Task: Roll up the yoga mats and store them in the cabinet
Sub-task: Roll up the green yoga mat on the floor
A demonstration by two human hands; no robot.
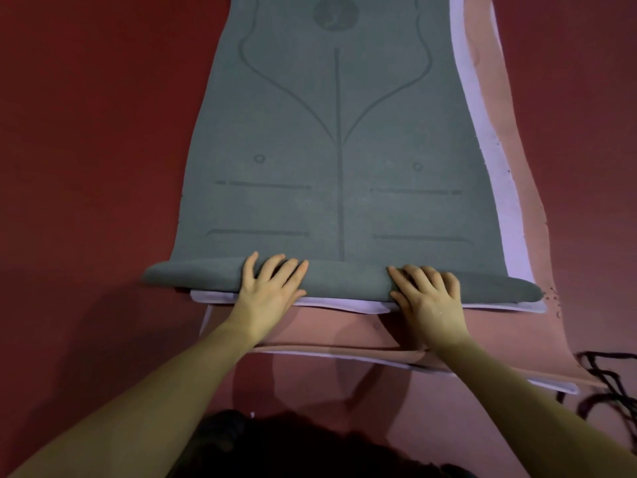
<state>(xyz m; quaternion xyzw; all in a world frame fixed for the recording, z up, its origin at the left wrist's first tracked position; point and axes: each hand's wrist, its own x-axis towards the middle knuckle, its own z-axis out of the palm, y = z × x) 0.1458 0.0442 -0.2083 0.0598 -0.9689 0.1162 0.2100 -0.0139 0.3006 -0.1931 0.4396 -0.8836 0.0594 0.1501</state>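
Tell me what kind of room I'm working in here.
Probably a yoga or exercise studio, though only the floor shows. A grey yoga mat with alignment lines lies on lilac and pink mats, all spread over a dark red floor.

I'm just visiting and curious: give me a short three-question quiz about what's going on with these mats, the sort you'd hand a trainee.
1. True or false: the grey yoga mat is already rolled up completely.
2. Multiple choice: which mat lies directly under the grey one? A) lilac mat B) pink mat C) none, it lies on the red floor
3. Short answer: where do the left hand and right hand rest?

Key
1. False: only the near end is rolled; the rest lies flat.
2. A
3. On the rolled near end of the grey mat, one hand to each side of its centre line.
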